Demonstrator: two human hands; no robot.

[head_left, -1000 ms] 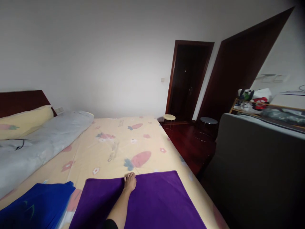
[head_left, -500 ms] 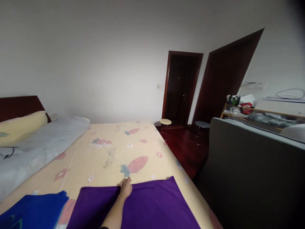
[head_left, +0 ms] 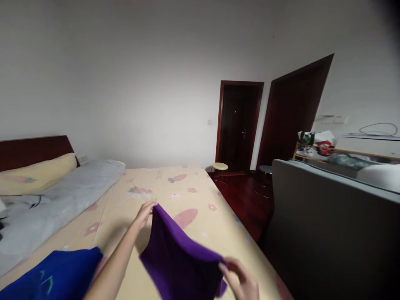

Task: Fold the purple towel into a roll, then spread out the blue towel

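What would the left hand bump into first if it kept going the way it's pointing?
Probably the bed sheet with its carrot print. The left hand, pinching a corner of the purple cloth, points across the bed toward the far wall; depth is hard to judge.

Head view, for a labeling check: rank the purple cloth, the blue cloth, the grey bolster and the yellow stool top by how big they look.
1. Grey bolster, though part is cut off at the left edge.
2. Purple cloth and blue cloth: look alike; both are close to the camera and the blue one is cropped, so unranked.
3. Yellow stool top, far away.
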